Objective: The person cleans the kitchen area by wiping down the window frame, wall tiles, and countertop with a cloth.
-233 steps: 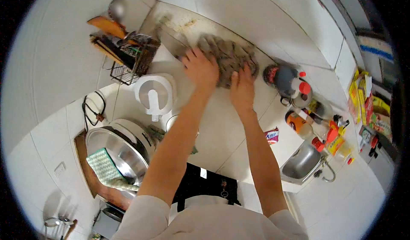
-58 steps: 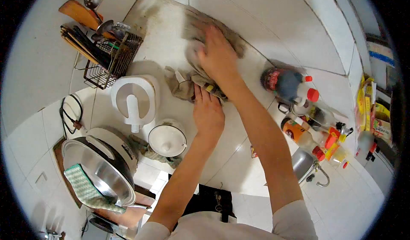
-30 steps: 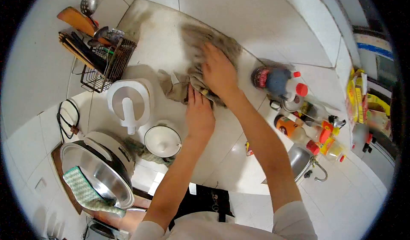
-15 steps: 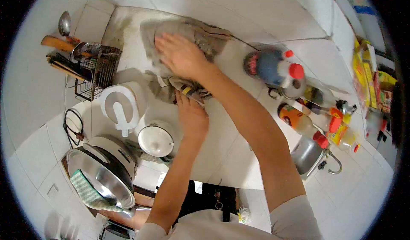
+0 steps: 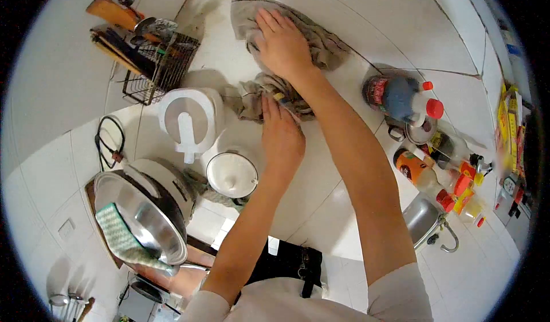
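Observation:
A grey-brown cloth lies on the pale counter, spread out along the back wall and bunched up nearer to me. My right hand rests flat on the spread part, its fingers stretched out. Lower down, my left hand presses straight fingers onto the bunched end; its thumb is hidden. A small yellow-and-dark patch shows on the folds by those fingertips. Beside my left hand stand a white lidded pot and a white container with a handled lid.
A wire rack with utensils hangs at the left wall. Below it, a steel basin holding a green-white cloth sits on a cooker. Bottles with red caps stand along the right, above a sink.
The view has shifted, so the counter and its things appear lower and further right. My right hand and the spread cloth sit further towards the back wall; my left hand stays on the bunched end.

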Tool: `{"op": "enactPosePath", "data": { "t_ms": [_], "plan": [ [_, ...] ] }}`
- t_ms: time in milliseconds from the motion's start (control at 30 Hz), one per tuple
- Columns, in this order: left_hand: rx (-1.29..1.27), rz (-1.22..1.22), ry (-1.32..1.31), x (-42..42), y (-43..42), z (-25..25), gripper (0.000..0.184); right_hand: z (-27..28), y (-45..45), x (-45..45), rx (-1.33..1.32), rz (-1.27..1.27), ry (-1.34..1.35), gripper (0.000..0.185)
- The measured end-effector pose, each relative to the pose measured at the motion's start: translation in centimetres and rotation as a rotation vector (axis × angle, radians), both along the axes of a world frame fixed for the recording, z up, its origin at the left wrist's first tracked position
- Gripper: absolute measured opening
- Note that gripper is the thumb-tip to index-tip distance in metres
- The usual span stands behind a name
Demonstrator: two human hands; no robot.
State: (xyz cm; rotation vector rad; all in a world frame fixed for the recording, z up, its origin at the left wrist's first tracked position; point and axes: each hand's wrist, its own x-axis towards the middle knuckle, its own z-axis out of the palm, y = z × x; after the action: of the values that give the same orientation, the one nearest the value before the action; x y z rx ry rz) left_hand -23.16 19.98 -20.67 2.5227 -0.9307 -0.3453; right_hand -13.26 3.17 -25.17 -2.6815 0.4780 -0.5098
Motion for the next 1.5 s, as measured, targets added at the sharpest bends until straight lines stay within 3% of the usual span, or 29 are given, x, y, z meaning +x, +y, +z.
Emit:
{"op": "enactPosePath", "data": {
  "t_ms": [100,167,267,367,467,567,633,700,867,1000,1167,1200,1300,1367,1500],
  "plan": [
    [0.126,-0.056,0.155,-2.1,1.1,0.5,0.035,1.8,2.4,-8.1,0.116,0.059,0.096,0.056],
    [0.128,-0.173,0.125,-5.3,2.8,0.5,0.036,3.3,3.3,-13.1,0.091,0.058,0.251,0.056],
    [0.062,-0.151,0.136,-6.5,3.4,0.7,0.033,2.4,3.2,-12.4,-0.049,0.025,0.273,0.057],
    [0.032,-0.092,0.194,-5.8,3.2,0.5,0.029,0.3,2.5,-4.9,-0.19,-0.063,0.21,0.057],
    [0.014,-0.018,0.214,-5.0,3.1,0.7,0.03,0.4,2.3,-4.1,-0.106,-0.051,0.152,0.057],
    [0.023,-0.064,0.268,-5.2,2.9,2.1,0.035,2.9,3.6,-11.6,0.056,0.029,0.251,0.056],
    [0.171,-0.255,0.182,-7.2,3.8,1.3,0.042,4.6,4.1,-17.1,0.136,-0.027,0.35,0.058],
    [0.073,-0.231,0.165,-8.0,4.0,1.6,0.043,4.7,4.6,-19.1,0.07,-0.068,0.394,0.06],
    [-0.061,-0.073,0.274,-5.7,2.8,1.1,0.047,2.8,3.2,-12.2,-0.064,-0.047,0.33,0.063],
    [-0.151,0.196,0.374,-0.6,0.4,0.8,0.054,2.2,1.8,0.2,-0.089,0.195,0.184,0.061],
    [-0.377,0.357,0.382,6.4,-2.8,1.0,0.06,-0.5,1.8,14.3,-0.208,0.187,-0.035,0.058],
    [-0.448,0.384,0.383,7.2,-3.2,1.3,0.06,-0.9,2.0,15.1,-0.221,0.205,-0.017,0.058],
    [-0.342,0.429,0.286,7.3,-4.3,0.6,0.056,-0.5,1.3,14.7,-0.21,0.269,0.09,0.055],
    [-0.272,0.362,0.325,7.0,-3.5,0.7,0.054,0.5,2.8,11.5,-0.077,0.328,0.225,0.053],
    [-0.094,0.155,0.278,3.9,-1.8,1.1,0.05,1.8,1.6,5.8,0.039,0.52,0.14,0.049]
  ]
}}
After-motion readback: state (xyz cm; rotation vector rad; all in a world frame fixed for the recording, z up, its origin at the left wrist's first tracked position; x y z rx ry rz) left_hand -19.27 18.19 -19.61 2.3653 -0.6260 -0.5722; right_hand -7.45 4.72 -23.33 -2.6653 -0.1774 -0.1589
